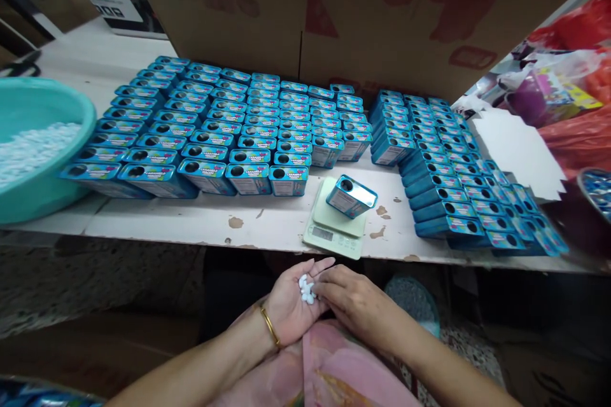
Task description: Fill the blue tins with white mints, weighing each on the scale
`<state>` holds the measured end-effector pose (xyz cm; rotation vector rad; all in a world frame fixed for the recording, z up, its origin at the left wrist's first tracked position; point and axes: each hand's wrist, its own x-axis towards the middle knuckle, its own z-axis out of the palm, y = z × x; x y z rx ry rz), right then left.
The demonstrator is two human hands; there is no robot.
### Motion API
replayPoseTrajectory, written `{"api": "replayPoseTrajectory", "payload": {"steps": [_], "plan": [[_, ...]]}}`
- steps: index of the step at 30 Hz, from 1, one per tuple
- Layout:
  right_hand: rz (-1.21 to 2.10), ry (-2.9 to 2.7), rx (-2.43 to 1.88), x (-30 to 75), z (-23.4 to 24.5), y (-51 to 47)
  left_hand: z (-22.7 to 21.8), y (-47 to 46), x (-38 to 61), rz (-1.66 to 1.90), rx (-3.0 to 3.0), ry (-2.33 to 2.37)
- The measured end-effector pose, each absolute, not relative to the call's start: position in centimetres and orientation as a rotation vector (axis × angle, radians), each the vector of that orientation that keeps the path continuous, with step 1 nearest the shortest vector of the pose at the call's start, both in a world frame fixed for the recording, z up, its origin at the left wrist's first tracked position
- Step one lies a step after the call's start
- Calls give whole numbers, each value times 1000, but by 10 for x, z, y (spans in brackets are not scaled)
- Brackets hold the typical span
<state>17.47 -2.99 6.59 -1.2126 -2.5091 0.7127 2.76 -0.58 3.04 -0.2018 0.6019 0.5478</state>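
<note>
My left hand [292,305] is palm up below the table edge, cupping several small white candies [306,290]. Over that palm my right hand [351,292] is bent, its fingers close together and the fingertips at the candies; whether one is pinched between them cannot be made out. Just beyond both hands, a pale green digital scale [334,222] sits at the table's front edge. On it stands a blue tin [352,196] with a round dark hole in its top. The scale's display is too small to read.
Rows of blue tins [205,168] stand on the white table [267,222] at left, with another block of tins [449,194] at right. A turquoise basin [71,102] of white candies is far left. A large cardboard box [286,13] walls the back. Below stands a bucket [413,299].
</note>
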Motion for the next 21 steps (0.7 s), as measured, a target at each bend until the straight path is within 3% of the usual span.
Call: {"api": "replayPoseTrajectory", "payload": {"steps": [7, 15, 21], "plan": [[805, -2480, -1040, 179, 83, -5, 41, 7, 32, 634, -192, 525], [330, -2202, -1289, 217, 107, 69, 67, 35, 32, 724, -124, 464], [188, -2207, -1367, 221, 103, 99, 62, 32, 26, 738, -165, 475]]}}
